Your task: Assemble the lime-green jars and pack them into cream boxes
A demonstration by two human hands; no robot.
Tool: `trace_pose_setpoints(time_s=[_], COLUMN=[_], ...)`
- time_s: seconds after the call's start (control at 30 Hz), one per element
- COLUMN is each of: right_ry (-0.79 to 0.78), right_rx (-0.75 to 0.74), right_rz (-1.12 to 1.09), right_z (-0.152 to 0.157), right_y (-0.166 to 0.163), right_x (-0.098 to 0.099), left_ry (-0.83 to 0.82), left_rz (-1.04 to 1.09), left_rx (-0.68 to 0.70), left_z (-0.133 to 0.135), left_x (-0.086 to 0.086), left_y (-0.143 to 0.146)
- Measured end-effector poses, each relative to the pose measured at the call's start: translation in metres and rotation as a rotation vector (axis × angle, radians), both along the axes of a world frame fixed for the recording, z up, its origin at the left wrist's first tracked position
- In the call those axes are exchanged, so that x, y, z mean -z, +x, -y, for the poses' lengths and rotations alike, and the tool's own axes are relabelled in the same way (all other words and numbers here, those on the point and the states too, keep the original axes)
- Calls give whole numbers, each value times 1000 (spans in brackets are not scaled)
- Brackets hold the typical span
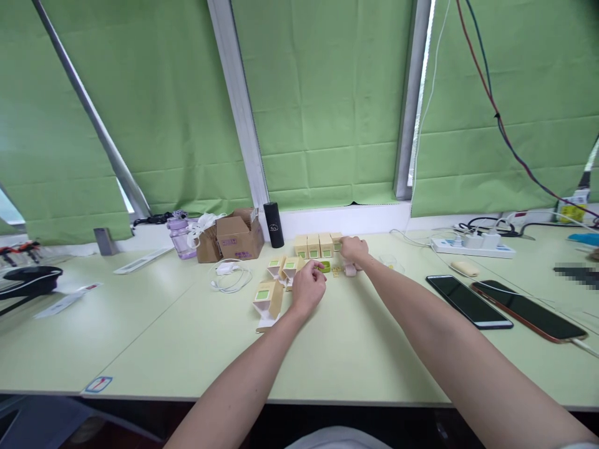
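My right hand (354,251) reaches to the back of the table, its fingers closed on the rightmost small cardboard box (336,239) at the end of a row. Several like boxes (313,246), tan with green squares, stand beside it. My left hand (309,288) hovers nearer to me with loosely bent fingers and nothing visible in it. Just beyond its fingertips lies a small green object (323,266). Left of that hand are boxes with open flaps, one in front (268,300) and others behind (291,267). A pinkish item (349,269) lies under my right wrist.
A brown carton (240,236), a black cylinder (274,225) and a purple bottle (181,237) stand at the back left. A white charger (227,268) lies with its cable. At right are two phones (468,302) and a power strip (472,247).
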State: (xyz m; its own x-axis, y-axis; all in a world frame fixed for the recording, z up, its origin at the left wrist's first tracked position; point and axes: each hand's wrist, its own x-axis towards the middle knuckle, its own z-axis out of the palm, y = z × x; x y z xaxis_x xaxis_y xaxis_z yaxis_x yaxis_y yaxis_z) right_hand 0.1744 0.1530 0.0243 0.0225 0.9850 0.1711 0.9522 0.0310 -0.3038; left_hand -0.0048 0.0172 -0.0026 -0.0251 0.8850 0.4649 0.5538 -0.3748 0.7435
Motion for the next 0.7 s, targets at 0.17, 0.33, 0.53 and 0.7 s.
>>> trace_pose_setpoints(time_s=[0.17,0.33,0.53,0.7], right_ry=[109,193,99,-100], right_rx=[116,145,13,-113], right_rz=[-98,-188,-204,-113], right_z=[17,59,119,151], right_y=[31,47,44,25], right_x=[-11,-9,3,17], left_ry=[-21,-45,-67,-59], left_rz=[-69,-186,-354,-381], left_rx=[-18,-48,-134,-201], left_z=[4,6,5,2], left_x=[-4,-7,-13,-22], left_y=[1,2,0,-9])
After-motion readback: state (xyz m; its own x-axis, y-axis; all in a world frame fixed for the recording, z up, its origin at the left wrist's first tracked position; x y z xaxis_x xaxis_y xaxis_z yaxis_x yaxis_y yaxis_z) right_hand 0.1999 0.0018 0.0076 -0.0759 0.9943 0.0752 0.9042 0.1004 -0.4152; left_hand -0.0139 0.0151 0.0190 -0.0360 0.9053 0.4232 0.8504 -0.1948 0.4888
